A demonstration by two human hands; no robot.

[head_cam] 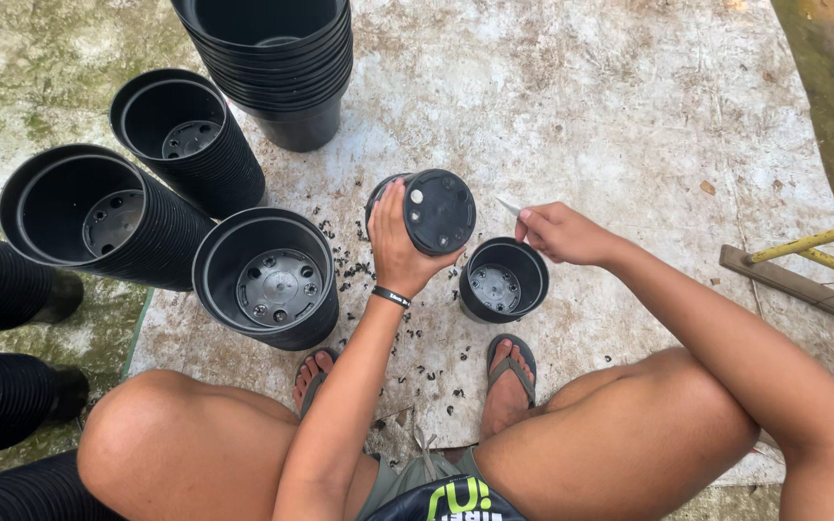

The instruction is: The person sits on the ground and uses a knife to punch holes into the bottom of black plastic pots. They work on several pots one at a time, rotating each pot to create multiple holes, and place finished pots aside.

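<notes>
My left hand (400, 243) grips a small black plastic pot (434, 210) turned on its side, its holed bottom facing up at me. My right hand (560, 233) is closed on a small pale blade-like tool (509, 205) whose tip points at that pot. Just below the hands a second small black pot (504, 280) stands upright on the white sheet (629, 116), open and empty. Black plastic bits (359, 265) lie scattered on the sheet around the pots. My knees and sandalled feet frame the spot.
Stacks of black pots surround the left side: one upright (267, 280), two leaning (185, 135) (89, 212), a tall one at the top (277, 58), and more lying at the far left (2, 280). A wooden plank (793, 280) and yellow rods (813, 241) sit at right.
</notes>
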